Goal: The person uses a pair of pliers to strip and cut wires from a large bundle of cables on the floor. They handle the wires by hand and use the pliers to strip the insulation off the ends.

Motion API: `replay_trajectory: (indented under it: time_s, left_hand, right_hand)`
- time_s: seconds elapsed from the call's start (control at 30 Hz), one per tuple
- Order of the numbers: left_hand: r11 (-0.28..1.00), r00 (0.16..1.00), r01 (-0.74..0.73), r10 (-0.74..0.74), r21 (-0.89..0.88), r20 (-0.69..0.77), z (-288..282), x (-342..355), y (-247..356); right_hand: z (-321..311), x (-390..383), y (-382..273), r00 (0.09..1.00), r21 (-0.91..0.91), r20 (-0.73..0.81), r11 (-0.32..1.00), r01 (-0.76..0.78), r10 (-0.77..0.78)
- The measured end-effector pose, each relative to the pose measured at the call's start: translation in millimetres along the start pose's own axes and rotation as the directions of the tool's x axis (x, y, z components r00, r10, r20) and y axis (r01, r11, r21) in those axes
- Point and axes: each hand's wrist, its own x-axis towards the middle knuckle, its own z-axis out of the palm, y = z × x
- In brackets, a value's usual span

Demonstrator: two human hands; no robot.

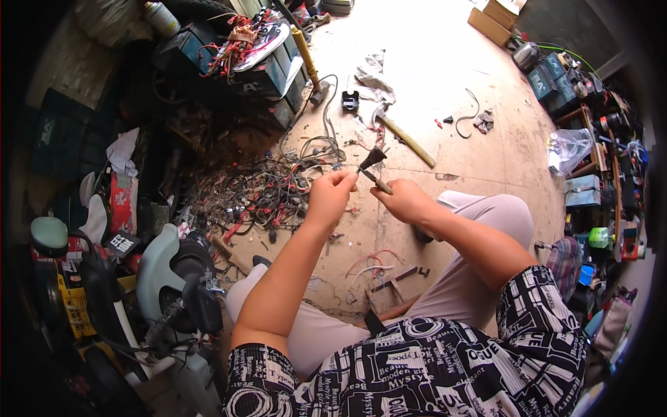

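My left hand (332,197) is closed in a pinch at the lower end of a black flared piece (373,158), which looks like a plastic or rubber part. In my right hand (408,203) is a small tool with a brownish handle (383,186). Its thin dark end points up and left, meeting the black piece near my left fingertips. Whether it is a knife or another tool is too small to tell. Both hands are above the floor, between my bent knees. A hammer (408,140) with a yellowish wooden handle lies just beyond them.
Tangled wires (278,184) and scraps cover the floor to the left. A second hammer (306,57) stands upright by stacked batteries (260,82). A black plastic part (350,101) lies ahead. Scooter parts (163,267) crowd the left, laden shelves (604,149) the right.
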Motion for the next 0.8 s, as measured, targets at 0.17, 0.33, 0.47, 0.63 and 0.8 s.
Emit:
replay_trajectory:
  time_s: [0.17,0.33,0.47,0.63,0.8]
  left_hand:
    - [0.861,0.951,0.308,-0.262,-0.404,0.166,-6,7,-2]
    - [0.879,0.976,0.216,-0.18,-0.425,0.124,-4,1,-3]
    - [0.966,0.998,0.055,-0.046,-0.252,0.042,-1,-5,0]
    - [0.989,0.999,-0.013,0.005,-0.147,-0.054,4,-6,-2]
    - [0.989,0.997,-0.018,0.007,-0.146,-0.079,8,-9,0]
  right_hand:
    - [8,3,5,0.98,-0.094,-0.186,0.994,0.053,-0.07]
    - [0,6,9,0.958,0.369,0.286,0.922,-0.12,0.011]
    - [0,0,8,0.921,0.485,0.39,0.854,-0.191,-0.016]
    - [7,9,17,0.949,0.43,0.304,0.901,-0.059,-0.083]
    - [3,6,16,0.98,0.191,0.174,0.98,0.064,-0.098]
